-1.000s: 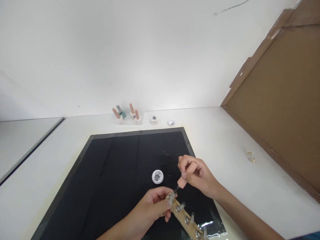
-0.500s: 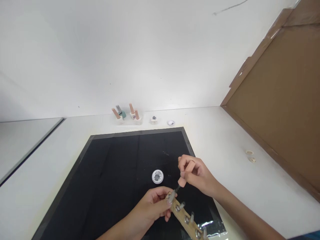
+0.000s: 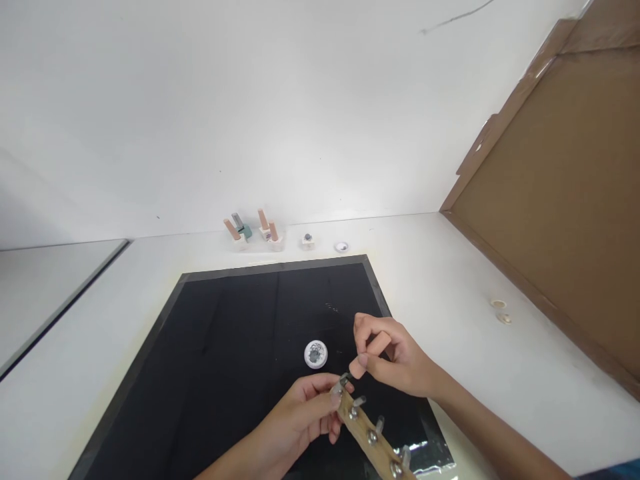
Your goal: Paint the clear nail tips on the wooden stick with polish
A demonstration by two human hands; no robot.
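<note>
My left hand is closed on the upper end of a wooden nail-tip stand, thumb against the nail tip there. Several clear nail tips stand on round metal mounts along the wood. Between the thumb and fingers of my right hand is a nail polish brush with a peach-coloured handle. Its dark bristles touch or nearly touch the end nail tip; the exact contact is too small to tell. Just beyond my left hand, a small round white dish with silvery contents lies on the black mat.
Several polish bottles with peach or grey caps stand in a clear holder by the wall. Beside them are a small white-and-clear container and a round white lid. Two small beige discs lie right, near a brown cardboard panel.
My right hand has tilted the brush flatter and brought it slightly down and left, toward the end nail tip. The stand has shifted slightly in my left hand.
</note>
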